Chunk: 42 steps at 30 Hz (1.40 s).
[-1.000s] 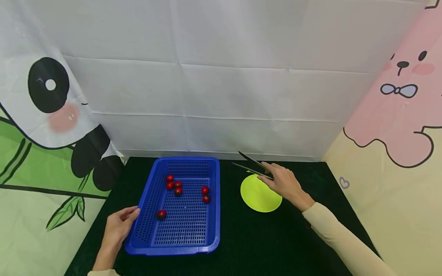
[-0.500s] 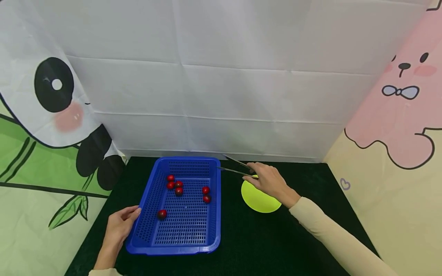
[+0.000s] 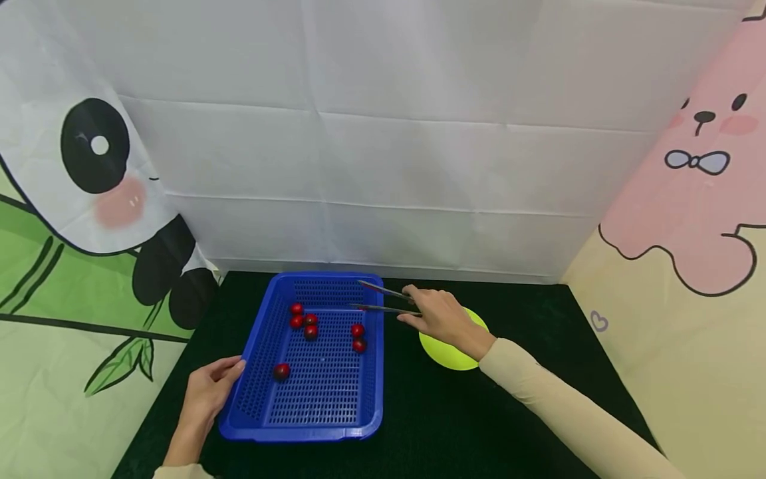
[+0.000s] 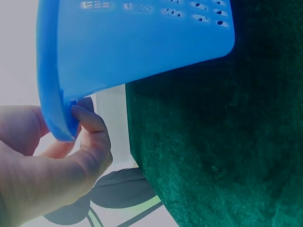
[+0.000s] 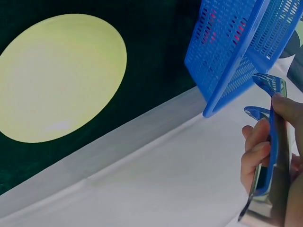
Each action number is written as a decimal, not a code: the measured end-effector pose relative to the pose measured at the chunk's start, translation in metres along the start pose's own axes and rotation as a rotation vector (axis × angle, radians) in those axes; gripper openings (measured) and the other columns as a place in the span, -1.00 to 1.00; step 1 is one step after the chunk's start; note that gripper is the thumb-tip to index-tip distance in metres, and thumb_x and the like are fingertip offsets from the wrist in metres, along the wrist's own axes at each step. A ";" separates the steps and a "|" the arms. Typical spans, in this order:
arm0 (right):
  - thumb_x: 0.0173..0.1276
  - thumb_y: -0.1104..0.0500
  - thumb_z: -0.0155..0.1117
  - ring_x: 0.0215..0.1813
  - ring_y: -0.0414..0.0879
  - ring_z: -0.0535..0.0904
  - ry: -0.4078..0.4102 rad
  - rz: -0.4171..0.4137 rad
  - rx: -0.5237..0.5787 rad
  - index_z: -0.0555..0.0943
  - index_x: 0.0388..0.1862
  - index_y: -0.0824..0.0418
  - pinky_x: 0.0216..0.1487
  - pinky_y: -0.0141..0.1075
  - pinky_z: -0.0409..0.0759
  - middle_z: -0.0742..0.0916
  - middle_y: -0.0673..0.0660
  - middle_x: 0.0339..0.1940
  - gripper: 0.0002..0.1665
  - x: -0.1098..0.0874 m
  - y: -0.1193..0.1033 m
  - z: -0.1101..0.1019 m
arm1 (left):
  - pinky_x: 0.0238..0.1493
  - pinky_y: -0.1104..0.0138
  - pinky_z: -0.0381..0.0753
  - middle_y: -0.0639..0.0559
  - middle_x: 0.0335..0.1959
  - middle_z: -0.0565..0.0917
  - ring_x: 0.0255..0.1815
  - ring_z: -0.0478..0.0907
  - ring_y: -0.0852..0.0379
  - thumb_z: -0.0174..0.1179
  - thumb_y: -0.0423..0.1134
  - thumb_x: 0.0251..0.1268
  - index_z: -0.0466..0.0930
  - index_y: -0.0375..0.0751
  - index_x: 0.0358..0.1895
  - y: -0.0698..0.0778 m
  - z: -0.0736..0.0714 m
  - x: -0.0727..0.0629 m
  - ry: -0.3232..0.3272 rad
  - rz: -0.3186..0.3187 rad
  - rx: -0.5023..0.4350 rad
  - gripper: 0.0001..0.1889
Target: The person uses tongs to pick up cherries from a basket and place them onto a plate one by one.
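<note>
A blue plastic basket (image 3: 323,399) with slotted walls stands left of the middle on the table. Several small red tomatoes (image 3: 310,332) lie inside it, most toward the back, one nearer the front left. At the basket's left rim my left hand (image 3: 203,392) pinches the edge; the left wrist view has thumb and curled fingers about the rim (image 4: 66,127). My right hand (image 3: 445,319) grips metal tongs (image 3: 385,309), whose spread tips reach over the basket's right rim, with nothing between them. In the right wrist view fingers and thumb wrap the tongs (image 5: 277,175).
A yellow-green plate (image 3: 449,356) lies right of the basket, partly under my right forearm in the head view. Dark green cloth (image 3: 479,426) covers the table. A white sheet (image 3: 407,166) hangs behind the far edge, and printed sheets flank both sides.
My right hand has carried the tongs leftward from above the plate until their tips hang over the basket's right side. The left hand and the tomatoes stay where they were.
</note>
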State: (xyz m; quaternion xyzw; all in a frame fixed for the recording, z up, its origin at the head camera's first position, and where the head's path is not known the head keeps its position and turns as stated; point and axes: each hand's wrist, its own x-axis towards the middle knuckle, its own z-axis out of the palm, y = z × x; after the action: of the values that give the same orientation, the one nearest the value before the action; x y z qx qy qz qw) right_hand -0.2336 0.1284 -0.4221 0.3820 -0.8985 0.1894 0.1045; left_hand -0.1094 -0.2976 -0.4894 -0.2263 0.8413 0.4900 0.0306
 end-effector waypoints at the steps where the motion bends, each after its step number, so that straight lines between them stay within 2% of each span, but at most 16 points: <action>1: 0.39 0.02 0.47 -0.52 -0.19 0.58 -0.007 -0.006 -0.008 0.58 0.14 0.33 -0.51 -0.49 0.48 0.80 0.17 -0.22 -0.48 0.001 -0.001 0.000 | -0.17 0.29 0.62 -0.36 0.06 0.67 -0.10 0.67 0.02 0.15 0.00 0.57 0.48 -0.47 0.34 0.000 0.000 0.001 -0.002 0.005 0.000 -0.42; 6: 0.40 0.00 0.46 -0.58 -0.26 0.44 -0.047 -0.043 -0.038 0.64 0.12 0.35 -0.55 -0.50 0.42 0.76 0.11 -0.32 -0.49 0.008 -0.007 0.004 | -0.07 0.21 0.63 -0.34 0.08 0.68 -0.06 0.68 0.01 0.14 -0.02 0.58 0.49 -0.46 0.34 0.000 0.000 0.003 -0.010 0.009 0.006 -0.45; 11: 0.41 0.02 0.46 -0.63 -0.28 0.40 -0.080 -0.094 -0.074 0.68 0.12 0.31 -0.58 -0.52 0.36 0.72 0.09 -0.42 -0.53 0.015 -0.013 0.011 | 0.10 -0.01 0.63 -0.38 0.13 0.65 0.00 0.68 -0.08 0.13 0.00 0.58 0.46 -0.45 0.37 0.000 0.001 0.002 -0.027 0.006 -0.005 -0.42; 18: 0.40 0.03 0.47 -0.65 -0.28 0.38 -0.155 -0.076 -0.086 0.72 0.10 0.30 -0.60 -0.51 0.34 0.64 0.02 -0.51 -0.56 0.023 -0.021 0.019 | 0.16 -0.09 0.58 -0.39 0.16 0.64 0.04 0.67 -0.15 0.13 0.04 0.57 0.45 -0.44 0.38 -0.001 0.001 0.001 -0.024 0.000 -0.006 -0.39; 22: 0.39 0.04 0.48 -0.62 -0.25 0.41 -0.199 -0.051 -0.108 0.73 0.05 0.31 -0.59 -0.50 0.36 0.69 0.06 -0.45 -0.59 0.027 -0.026 0.023 | 0.13 -0.05 0.61 -0.38 0.16 0.64 0.03 0.67 -0.12 0.14 0.05 0.57 0.46 -0.42 0.37 -0.002 0.000 0.001 -0.023 -0.004 -0.004 -0.39; 30: 0.38 0.00 0.49 -0.47 -0.22 0.55 -0.298 -0.011 -0.152 0.77 0.06 0.21 -0.44 -0.48 0.53 0.76 0.14 -0.11 -0.60 0.032 -0.036 0.028 | 0.03 0.05 0.65 -0.38 0.15 0.64 -0.01 0.68 -0.06 0.14 0.06 0.56 0.46 -0.42 0.37 -0.003 -0.002 0.000 -0.025 -0.012 -0.011 -0.38; 38: 0.32 -0.05 0.52 -0.41 -0.22 0.54 -0.326 -0.007 -0.186 0.79 0.04 0.17 -0.34 -0.45 0.59 0.73 0.08 -0.18 -0.57 0.037 -0.037 0.033 | 0.14 -0.04 0.59 -0.35 0.13 0.66 0.02 0.67 -0.07 0.13 0.01 0.59 0.47 -0.40 0.37 -0.002 -0.001 -0.001 -0.015 -0.002 -0.005 -0.43; 42: 0.33 -0.03 0.52 -0.38 -0.21 0.55 -0.331 0.007 -0.188 0.80 0.01 0.18 -0.30 -0.43 0.62 0.75 0.08 -0.19 -0.61 0.039 -0.040 0.036 | 0.06 0.06 0.63 -0.30 0.08 0.70 -0.04 0.69 -0.01 0.14 0.01 0.58 0.49 -0.41 0.36 -0.003 -0.001 -0.001 -0.010 0.004 -0.008 -0.43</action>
State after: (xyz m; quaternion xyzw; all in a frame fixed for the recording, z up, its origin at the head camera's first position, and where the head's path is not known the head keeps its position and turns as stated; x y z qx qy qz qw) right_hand -0.2329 0.0625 -0.4317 0.3933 -0.9185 0.0398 -0.0101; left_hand -0.1074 -0.2993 -0.4906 -0.2224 0.8395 0.4947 0.0328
